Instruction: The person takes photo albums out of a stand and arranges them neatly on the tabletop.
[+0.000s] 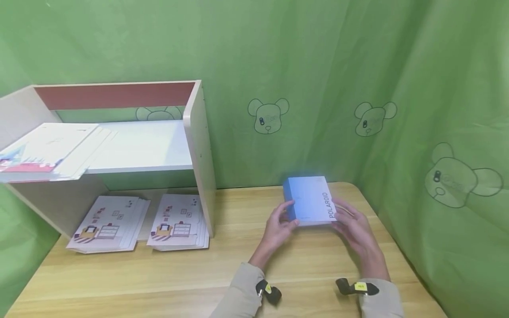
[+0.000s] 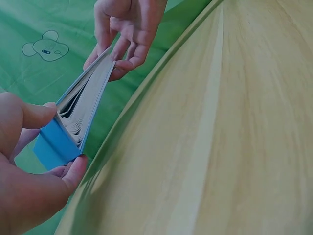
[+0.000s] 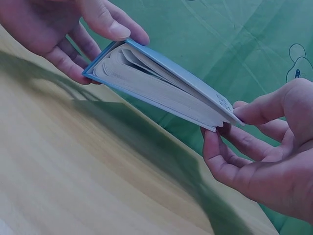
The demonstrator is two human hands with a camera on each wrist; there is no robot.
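A blue-to-white photo album [image 1: 308,198] with POLAROID along its cover is held above the wooden table [image 1: 238,274], near the back edge. At its blue spine [image 2: 56,147], my left hand [image 1: 278,225] grips it, thumb on one cover and fingers on the other. My right hand [image 1: 355,227] pinches the opposite edge, where the pages open. In the right wrist view the album tilts down toward the right hand, and its thick pages [image 3: 151,83] fan slightly apart between the covers. A shadow of the hands and album falls on the table below.
To the left stands a white two-tier shelf [image 1: 200,154]. Two stacks of illustrated booklets, a left one [image 1: 105,223] and a right one [image 1: 179,223], lie in its lower tier. Another stack [image 1: 51,145] rests on the upper board. Green curtain [image 1: 318,66] hangs behind and to the right.
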